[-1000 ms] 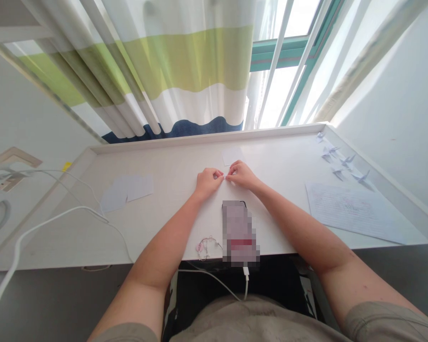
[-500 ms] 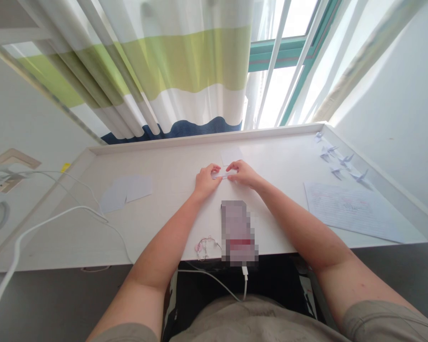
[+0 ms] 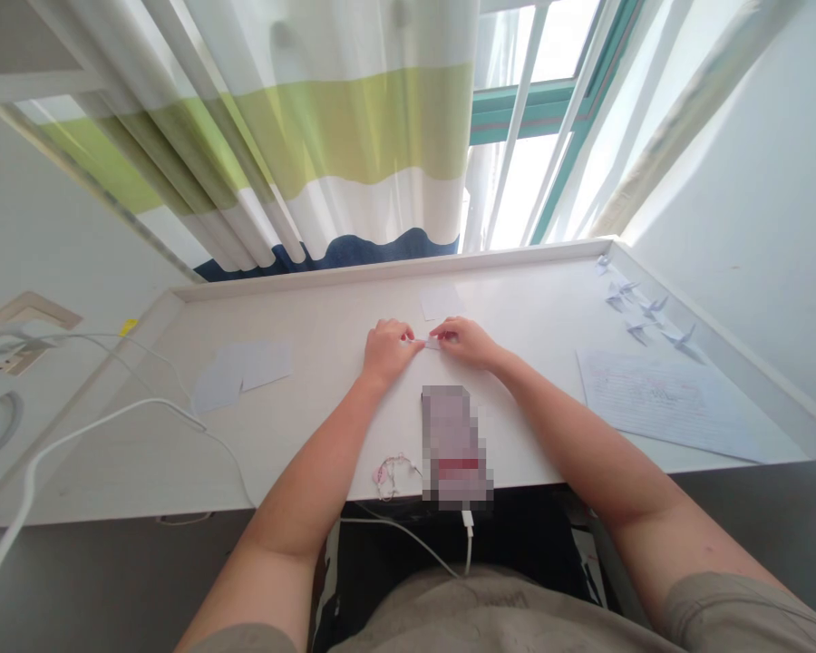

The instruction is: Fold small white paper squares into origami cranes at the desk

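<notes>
Between my two hands is a small white piece of paper (image 3: 432, 344), seen as a narrow strip and mostly hidden by my fingers. My left hand (image 3: 389, 351) pinches its left end, thumb toward me. From the other side my right hand (image 3: 468, 343) grips the right end with bent fingers. Just beyond them a white paper square (image 3: 442, 301) lies flat on the white desk (image 3: 326, 426). Closer to me lies a blurred-out phone (image 3: 452, 444) with a cable plugged into its lower end.
Folded paper birds (image 3: 643, 308) stand at the far right, behind a written sheet (image 3: 659, 399). Blank paper sheets (image 3: 241, 372) lie on the left. A beaded strap (image 3: 394, 473) rests by the phone. A white cable (image 3: 109, 422) crosses the left side; a raised rim (image 3: 394, 272) edges the back.
My fingers have closed in on the paper, which now shows as a thinner strip. Both hands sit slightly nearer to me, with more of the paper square behind them uncovered.
</notes>
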The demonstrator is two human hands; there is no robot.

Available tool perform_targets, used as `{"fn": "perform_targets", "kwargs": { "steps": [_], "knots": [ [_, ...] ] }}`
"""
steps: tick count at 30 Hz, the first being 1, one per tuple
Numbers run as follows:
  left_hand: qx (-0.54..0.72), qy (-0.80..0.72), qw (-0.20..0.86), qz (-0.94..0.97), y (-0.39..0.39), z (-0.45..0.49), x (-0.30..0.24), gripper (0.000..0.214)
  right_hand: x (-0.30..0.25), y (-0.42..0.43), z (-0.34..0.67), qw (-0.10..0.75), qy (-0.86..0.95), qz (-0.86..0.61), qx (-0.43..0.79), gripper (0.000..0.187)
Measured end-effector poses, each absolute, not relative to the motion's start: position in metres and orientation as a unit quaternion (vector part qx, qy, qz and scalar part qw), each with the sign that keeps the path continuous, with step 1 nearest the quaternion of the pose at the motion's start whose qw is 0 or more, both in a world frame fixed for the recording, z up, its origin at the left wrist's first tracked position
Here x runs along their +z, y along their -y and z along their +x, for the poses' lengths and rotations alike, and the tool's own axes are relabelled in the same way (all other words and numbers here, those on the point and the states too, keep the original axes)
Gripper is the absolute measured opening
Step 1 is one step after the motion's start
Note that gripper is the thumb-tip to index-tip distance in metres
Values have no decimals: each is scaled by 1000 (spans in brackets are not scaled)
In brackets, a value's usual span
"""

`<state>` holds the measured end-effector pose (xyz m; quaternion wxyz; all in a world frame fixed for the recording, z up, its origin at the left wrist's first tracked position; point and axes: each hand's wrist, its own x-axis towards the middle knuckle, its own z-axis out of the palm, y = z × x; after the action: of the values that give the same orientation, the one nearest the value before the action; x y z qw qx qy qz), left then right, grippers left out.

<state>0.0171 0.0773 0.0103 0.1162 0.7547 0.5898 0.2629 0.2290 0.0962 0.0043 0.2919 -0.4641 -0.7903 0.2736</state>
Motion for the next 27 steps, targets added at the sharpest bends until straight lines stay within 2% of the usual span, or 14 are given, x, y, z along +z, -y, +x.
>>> {"fn": "perform_targets", "kwargs": {
  "steps": [6,9,14,20,27],
  "knots": [
    [256,-548,148,783,-78,13,7,11,11,-90,234,228,843,-425,238,24],
    [258,-510,172,802,-79,6,6,15,11,-88,236,236,857,-407,208,18],
    [258,-481,205,812,-78,-4,8,19,8,-90,236,254,862,-358,254,12],
    [278,-513,211,784,-76,1,9,12,3,-92,232,243,857,-383,245,24],
    [253,-510,221,792,-72,2,16,10,-1,-91,231,255,863,-382,213,9]
  ]
}}
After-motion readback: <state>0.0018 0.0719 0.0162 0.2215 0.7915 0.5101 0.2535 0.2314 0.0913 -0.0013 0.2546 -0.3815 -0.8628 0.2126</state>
